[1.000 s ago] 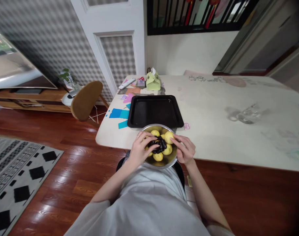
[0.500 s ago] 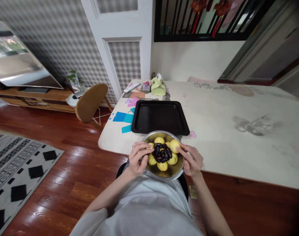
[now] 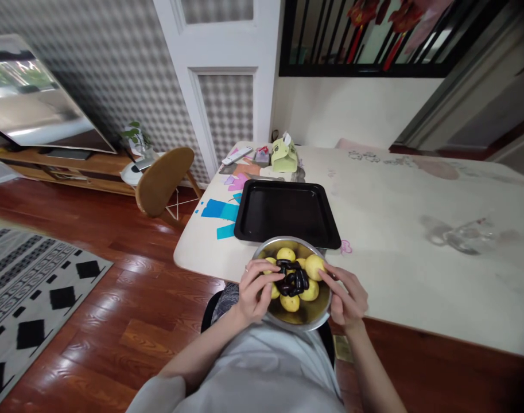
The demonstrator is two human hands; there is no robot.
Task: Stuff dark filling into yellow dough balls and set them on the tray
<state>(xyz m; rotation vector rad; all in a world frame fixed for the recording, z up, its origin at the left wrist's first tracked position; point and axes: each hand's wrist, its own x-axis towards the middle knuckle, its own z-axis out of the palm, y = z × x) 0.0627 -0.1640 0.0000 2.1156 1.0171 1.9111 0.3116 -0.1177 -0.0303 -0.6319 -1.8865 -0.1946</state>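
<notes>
A metal bowl [image 3: 307, 317] rests close to my body at the table's front edge. In it, several yellow round fruits, perhaps lemons [image 3: 290, 303], ring a heap of glossy dark elongated pieces [image 3: 295, 282], possibly grapes. My left hand [image 3: 258, 287] reaches over the bowl's left side, fingers stretched, fingertips at the dark pieces and thumb apart. On the right, the fingertips of my right hand [image 3: 345, 292] touch one yellow fruit [image 3: 315, 267] sitting higher than the others; the thumb is apart from it, near the rim. Just beyond the bowl lies a black baking tray [image 3: 287, 212].
The white table [image 3: 395, 275] bears a green tissue box [image 3: 284, 156], a white remote [image 3: 237, 155] and a clear glass object [image 3: 470, 236] to the right. A wooden chair [image 3: 165, 180] stands left of the table, by a TV cabinet [image 3: 72, 169]. A patterned rug [image 3: 42, 298] covers floor at left.
The view has shifted a little, so the bowl, tray and hands appear slightly lower and farther right. Both hands keep nearly the same pose over the fruit.
</notes>
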